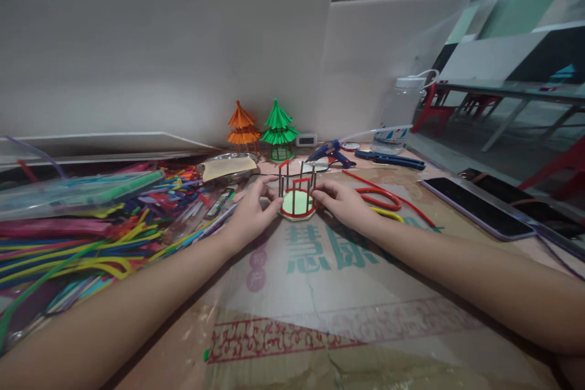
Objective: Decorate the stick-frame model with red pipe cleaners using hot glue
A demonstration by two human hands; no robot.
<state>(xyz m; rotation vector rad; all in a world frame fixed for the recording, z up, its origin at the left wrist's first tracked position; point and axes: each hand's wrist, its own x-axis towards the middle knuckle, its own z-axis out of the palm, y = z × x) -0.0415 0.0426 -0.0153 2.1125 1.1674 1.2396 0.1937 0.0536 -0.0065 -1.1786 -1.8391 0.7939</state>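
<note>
Between my hands stands a small pavilion frame (297, 209), upright on the table. It has a pale green base ringed in red, several dark brown posts and red strips joining some post tops. My left hand (254, 212) grips its left side, thumb at the base's edge and fingers by the posts. On the opposite side, my right hand (340, 202) pinches the frame near a post, thumb and forefinger close together. A blue glue gun (329, 151) lies just behind the frame. Red craft stems (381, 195) and a yellow one (388, 214) lie by my right forearm.
An orange tiered model (242, 128) and a green one (277, 128) stand at the back. Colourful craft stems (77, 250) and a plastic box (82, 195) crowd the left. To the right are a utility knife (390, 160), a bottle (398, 113) and a phone (476, 207).
</note>
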